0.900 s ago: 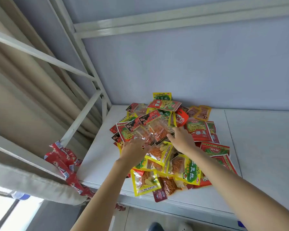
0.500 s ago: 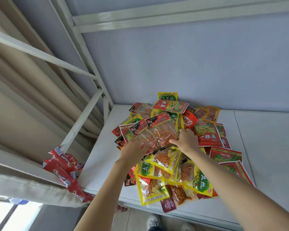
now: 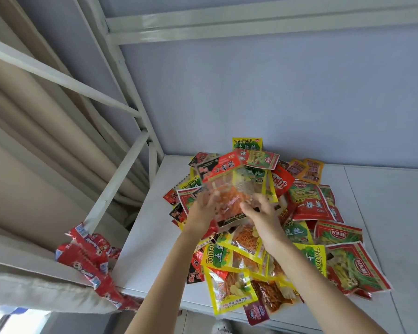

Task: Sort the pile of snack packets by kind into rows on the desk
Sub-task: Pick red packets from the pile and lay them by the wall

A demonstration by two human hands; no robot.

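At centre frame I see both hands raised over the pile of snack packets (image 3: 263, 237) on the white desk (image 3: 150, 249), holding clear packets with red headers (image 3: 229, 189) lifted above the heap. My left hand (image 3: 200, 210) grips their lower left edge, my right hand (image 3: 261, 210) their lower right, fingers curled on the plastic, though motion blur hides the exact hold. Yellow TuDouSi packets (image 3: 227, 289) lie at the near desk edge, red-and-green packets (image 3: 309, 201) at right. A strip of red sachets (image 3: 87, 256) hangs off the white bed-frame rail (image 3: 114, 186) at lower left.
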